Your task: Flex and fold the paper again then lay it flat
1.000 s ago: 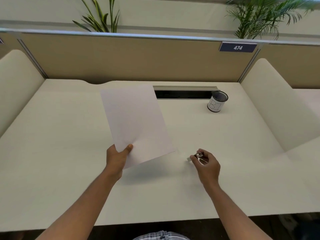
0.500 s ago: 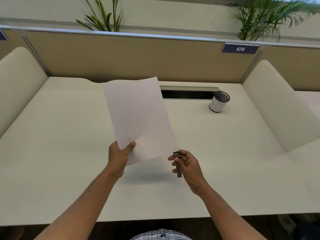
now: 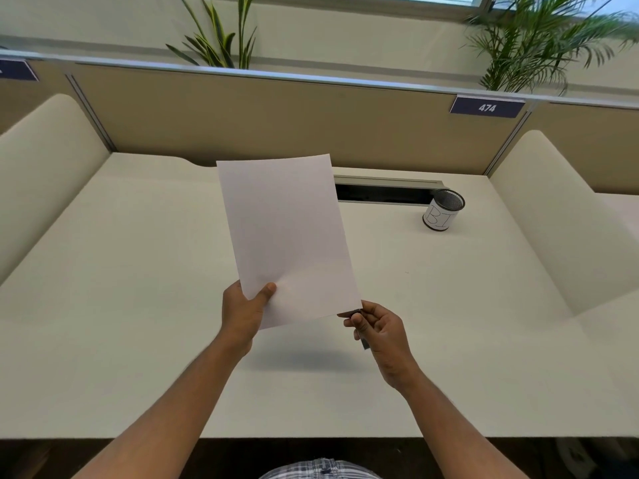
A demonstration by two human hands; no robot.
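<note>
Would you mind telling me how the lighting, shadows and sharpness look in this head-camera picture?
Head view: soft, even light; the sheet of paper casts a diffuse shadow on the desk beneath the hands; wide-angle distortion bows the partition; the palm plant at top right is slightly blurred; the small dark object in the right hand is indistinct.

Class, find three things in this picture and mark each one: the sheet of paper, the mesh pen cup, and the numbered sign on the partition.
sheet of paper (image 3: 285,233), head view, middle of the blank face.
mesh pen cup (image 3: 440,216), head view, white label on its side.
numbered sign (image 3: 487,107), head view, on the digits 474.
</note>
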